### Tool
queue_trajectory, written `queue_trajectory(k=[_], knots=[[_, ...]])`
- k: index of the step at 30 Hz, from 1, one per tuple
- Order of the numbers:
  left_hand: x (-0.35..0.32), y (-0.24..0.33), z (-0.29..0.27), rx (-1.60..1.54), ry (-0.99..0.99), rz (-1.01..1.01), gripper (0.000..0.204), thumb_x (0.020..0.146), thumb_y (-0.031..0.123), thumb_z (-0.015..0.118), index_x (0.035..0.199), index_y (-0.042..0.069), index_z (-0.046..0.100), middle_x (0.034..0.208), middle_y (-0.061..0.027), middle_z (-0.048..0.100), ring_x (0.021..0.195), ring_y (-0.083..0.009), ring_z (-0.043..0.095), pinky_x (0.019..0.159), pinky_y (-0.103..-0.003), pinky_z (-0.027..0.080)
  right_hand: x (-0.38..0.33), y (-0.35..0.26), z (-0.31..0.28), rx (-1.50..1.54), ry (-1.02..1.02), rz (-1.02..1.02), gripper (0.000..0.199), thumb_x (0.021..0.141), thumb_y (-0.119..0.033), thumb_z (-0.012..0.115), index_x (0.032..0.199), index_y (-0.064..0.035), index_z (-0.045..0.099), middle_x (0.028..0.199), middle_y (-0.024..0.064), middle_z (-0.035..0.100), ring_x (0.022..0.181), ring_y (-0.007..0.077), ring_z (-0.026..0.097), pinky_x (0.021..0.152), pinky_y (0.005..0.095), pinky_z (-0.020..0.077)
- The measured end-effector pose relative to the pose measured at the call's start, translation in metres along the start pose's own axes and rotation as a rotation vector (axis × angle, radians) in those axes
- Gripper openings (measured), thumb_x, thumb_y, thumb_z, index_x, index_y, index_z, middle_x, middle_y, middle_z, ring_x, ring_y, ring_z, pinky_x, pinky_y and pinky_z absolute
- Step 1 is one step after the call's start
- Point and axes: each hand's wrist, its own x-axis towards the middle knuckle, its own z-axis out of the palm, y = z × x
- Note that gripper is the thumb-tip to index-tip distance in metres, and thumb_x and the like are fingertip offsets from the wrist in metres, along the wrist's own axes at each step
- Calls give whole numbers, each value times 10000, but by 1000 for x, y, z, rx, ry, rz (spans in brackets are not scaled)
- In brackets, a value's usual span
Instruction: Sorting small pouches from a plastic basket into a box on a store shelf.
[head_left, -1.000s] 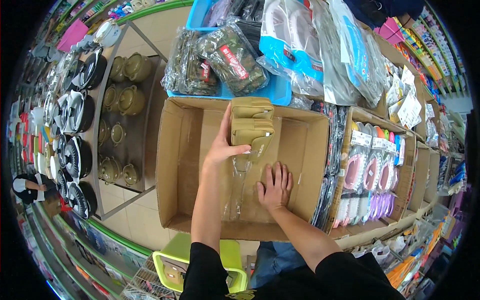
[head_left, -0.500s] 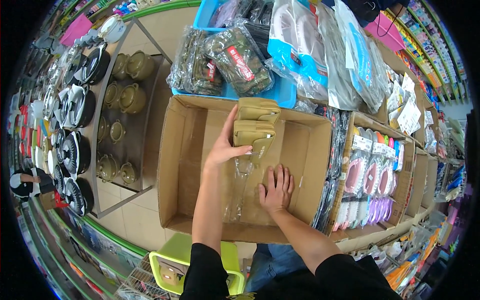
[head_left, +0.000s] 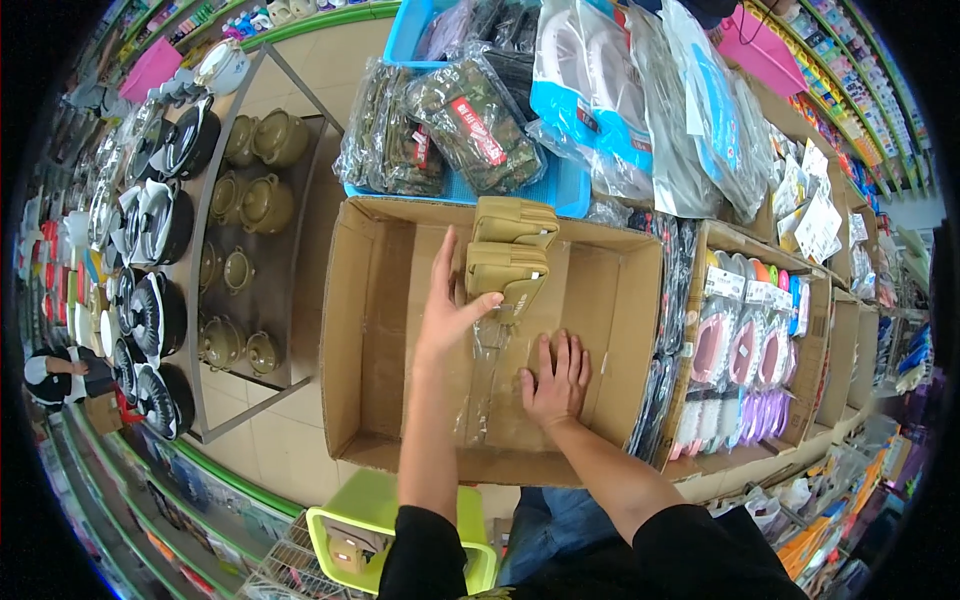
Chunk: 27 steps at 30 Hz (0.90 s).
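Two khaki zippered pouches, a back one (head_left: 515,217) and a front one (head_left: 507,268), stand one behind the other at the far wall of a cardboard box (head_left: 370,330). My left hand (head_left: 448,310) is beside their left side, fingers stretched out and apart from them. Its thumb lies at the front pouch's lower edge; whether it touches cannot be told. My right hand (head_left: 558,385) lies with fingers spread on the box bottom, to the right of the clear tape. Nothing is under its fingers that I can see.
Beyond the box, a blue basket (head_left: 572,192) holds camouflage packets in plastic (head_left: 475,120). Bagged slippers (head_left: 595,85) lie to its right. A carton of pink-backed brushes (head_left: 712,345) stands at the right. Pots (head_left: 267,203) fill a left rack; a lime-green bin (head_left: 375,490) is below.
My left hand's fingers have come away from the pouches' left side, slightly leftward. The right hand stays on the box bottom. The pouches stay in place.
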Motion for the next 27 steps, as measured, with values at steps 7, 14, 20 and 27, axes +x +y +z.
queue_trajectory(k=[7,14,20,27], knots=[[-42,13,82,591,531,53,1194,670,216,898,1567,41,128,1520,-292,262,1417,-430,290,1153,-502,297,1,0,-2,5,11,-13,667,909,-448,531,1481,-120,429,1536,180,334,1442,376,259,1183,542,160],[-30,-7,90,580,622,10,1087,668,155,877,1526,20,222,1424,-265,382,1317,-423,402,1090,-487,363,1,1,0,9,32,-27,691,885,-434,565,1477,-104,433,1518,191,362,1429,385,279,1181,546,165],[-30,-16,84,580,621,64,1128,660,150,885,1537,10,189,1457,-268,350,1340,-427,383,1108,-482,349,-2,0,0,14,30,-31,685,886,-428,563,1475,-102,438,1517,196,359,1421,389,287,1179,545,166],[-35,-1,81,556,611,39,1213,641,178,905,1557,6,128,1524,-266,287,1397,-408,336,1142,-460,326,-1,-2,1,-21,16,-35,679,895,-433,546,1479,-106,432,1535,192,330,1436,380,256,1189,535,147]])
